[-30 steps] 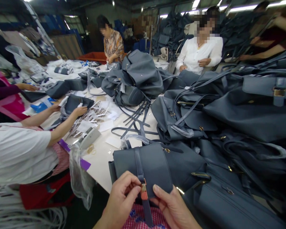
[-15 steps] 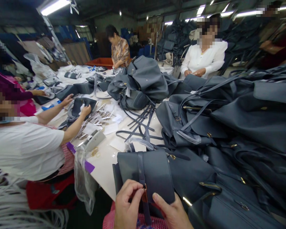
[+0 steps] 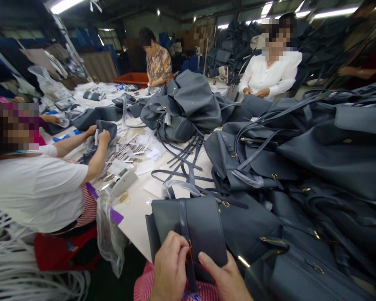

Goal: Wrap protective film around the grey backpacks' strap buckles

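Note:
A slate-blue leather bag [image 3: 200,225] lies with its flap toward me at the near edge of the white table [image 3: 138,213]. A narrow strap [image 3: 184,225] runs down the flap to a small metal clasp. My left hand [image 3: 171,267] pinches the strap at the clasp, fingers curled tight. On the other side of the strap, my right hand [image 3: 227,278] grips the flap's lower edge, with the thumb on top.
A large heap of matching blue bags [image 3: 301,167] fills the right side. Loose straps [image 3: 181,163] and paper tags [image 3: 128,150] lie mid-table. A person in white [image 3: 34,188] works at the left; two others [image 3: 269,71] sit across the table. A plastic bag [image 3: 108,234] hangs off the table edge.
My left hand closed down over the clasp, hiding most of it. The person at the left lifted a bag piece up with both hands. My view shifted slightly.

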The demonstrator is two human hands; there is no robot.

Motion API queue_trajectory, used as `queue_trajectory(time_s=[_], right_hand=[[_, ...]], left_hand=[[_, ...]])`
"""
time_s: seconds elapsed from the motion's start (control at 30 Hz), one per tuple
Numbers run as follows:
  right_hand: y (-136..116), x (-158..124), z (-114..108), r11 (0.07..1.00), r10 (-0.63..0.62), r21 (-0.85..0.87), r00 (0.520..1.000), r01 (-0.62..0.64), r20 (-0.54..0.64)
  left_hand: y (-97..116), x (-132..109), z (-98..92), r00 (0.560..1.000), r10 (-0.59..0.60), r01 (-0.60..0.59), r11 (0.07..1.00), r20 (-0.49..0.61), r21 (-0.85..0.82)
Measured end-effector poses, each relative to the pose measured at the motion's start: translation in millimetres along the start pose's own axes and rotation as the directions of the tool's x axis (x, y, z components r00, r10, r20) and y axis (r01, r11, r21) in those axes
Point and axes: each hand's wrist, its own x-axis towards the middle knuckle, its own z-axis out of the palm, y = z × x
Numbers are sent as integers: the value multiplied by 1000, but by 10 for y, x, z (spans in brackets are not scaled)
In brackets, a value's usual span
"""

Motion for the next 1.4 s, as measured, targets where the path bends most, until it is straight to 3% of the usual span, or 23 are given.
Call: queue_trajectory(time_s=[0.17,0.3,0.53,0.7,0.8,0.9,0.97,1.1,1.23,1.3,1.4], right_hand=[[-6,-13,105,987,39,159,999,-34,-30],[20,12,150,971,53,235,997,-38,-56],[-35,26,180,963,35,268,999,-36,8],[-135,-16,208,941,55,335,998,-47,-15],[-247,-56,214,911,73,404,997,-82,37],[-395,-84,224,872,124,463,987,-159,105],[-490,-88,226,845,180,496,979,-201,91],[-638,-103,217,811,262,529,964,-249,52],[-729,-175,223,801,227,549,969,-241,95],[-757,-218,232,800,207,556,973,-226,97],[-785,-260,243,799,211,558,973,-225,89]], left_hand=[[-83,23,43,967,253,-231,925,-37,302],[-113,25,81,962,270,-242,904,-31,353],[-138,-29,95,975,221,-211,944,-12,255],[-93,-17,0,1000,3,-3,1000,6,-7],[-20,7,-112,997,-73,75,992,21,-99],[51,39,-271,998,8,1,991,65,-133],[95,76,-398,990,116,-104,986,86,-130],[228,210,-635,923,356,-354,934,144,-37],[425,325,-704,790,516,-579,805,332,127],[488,321,-658,738,602,-666,723,305,185],[498,241,-579,684,707,-727,642,180,243]])
